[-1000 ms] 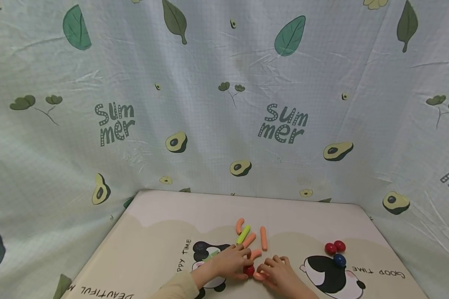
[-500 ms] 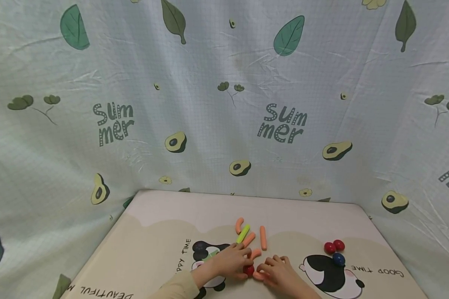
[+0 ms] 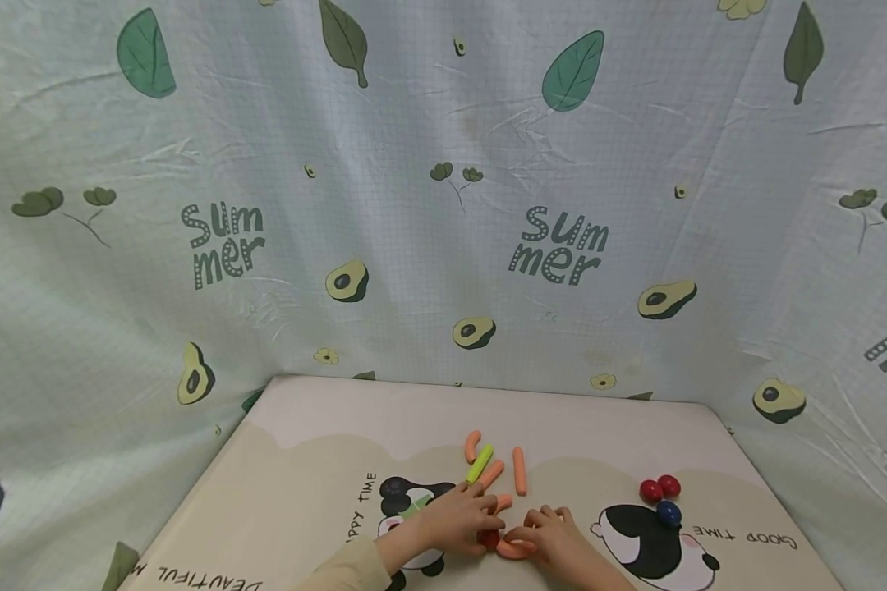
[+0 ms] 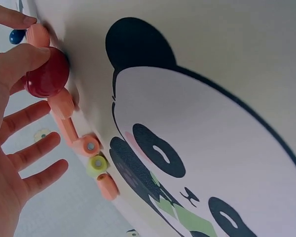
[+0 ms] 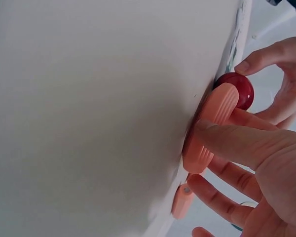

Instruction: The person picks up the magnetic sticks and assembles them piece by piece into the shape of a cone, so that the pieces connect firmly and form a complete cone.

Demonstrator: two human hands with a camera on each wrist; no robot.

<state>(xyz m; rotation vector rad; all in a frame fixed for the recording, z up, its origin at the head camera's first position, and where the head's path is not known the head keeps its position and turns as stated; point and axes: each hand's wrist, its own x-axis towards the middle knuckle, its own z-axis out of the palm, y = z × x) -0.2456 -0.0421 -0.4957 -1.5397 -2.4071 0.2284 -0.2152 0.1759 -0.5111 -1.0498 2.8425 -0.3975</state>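
Note:
In the left wrist view, a glossy red ball [image 4: 48,74] sits between the thumb and index finger of my left hand [image 3: 454,519], which pinches it; the other fingers are spread. Beside it, my right hand [image 3: 558,548] holds a curved, ribbed orange tube piece [image 5: 212,126] between thumb and fingers. One end of that piece lies against the red ball in the right wrist view. Just beyond the ball is another short orange piece [image 3: 503,502], partly hidden by my left fingers.
Past my hands lie a lime-green stick [image 3: 479,465], a straight orange stick [image 3: 520,471] and a small curved orange piece [image 3: 472,446]. Two red balls [image 3: 651,492] and a blue ball [image 3: 668,515] rest to the right on the printed table [image 3: 266,476]. A patterned curtain [image 3: 414,213] hangs behind.
The orange curved piece in my right hand has turned slightly and shifted a little toward me, so more of it shows. The red ball has moved slightly left; my left hand stays almost still.

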